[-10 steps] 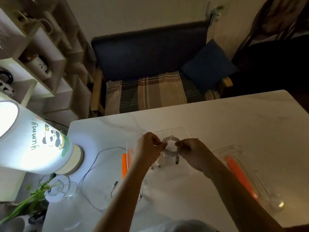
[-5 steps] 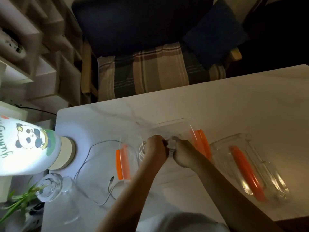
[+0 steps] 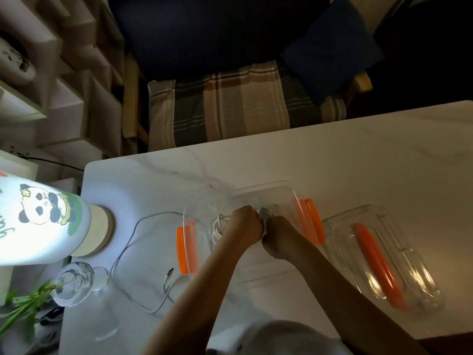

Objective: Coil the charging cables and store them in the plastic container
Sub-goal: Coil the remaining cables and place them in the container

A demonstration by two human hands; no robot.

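Observation:
A clear plastic container (image 3: 286,193) with orange clips on its left and right sides sits in the middle of the white table. Both hands are down inside it. My left hand (image 3: 244,226) and my right hand (image 3: 280,234) meet over a small grey coiled cable (image 3: 266,213), each gripping it. A white coiled cable (image 3: 218,226) lies in the container just left of my left hand. A loose white cable (image 3: 133,242) with its plug end free lies uncoiled on the table to the left of the container.
The container's clear lid (image 3: 414,272) with an orange strip lies upside down to the right. A lit panda lamp (image 3: 38,221) and a glass vase (image 3: 74,283) with green stems stand at the table's left edge. Beyond the far edge is a bench with a plaid cushion (image 3: 220,103).
The hands lowered the small grey coil from above the container down into it. The camera tilted downward, so the table sits higher in view.

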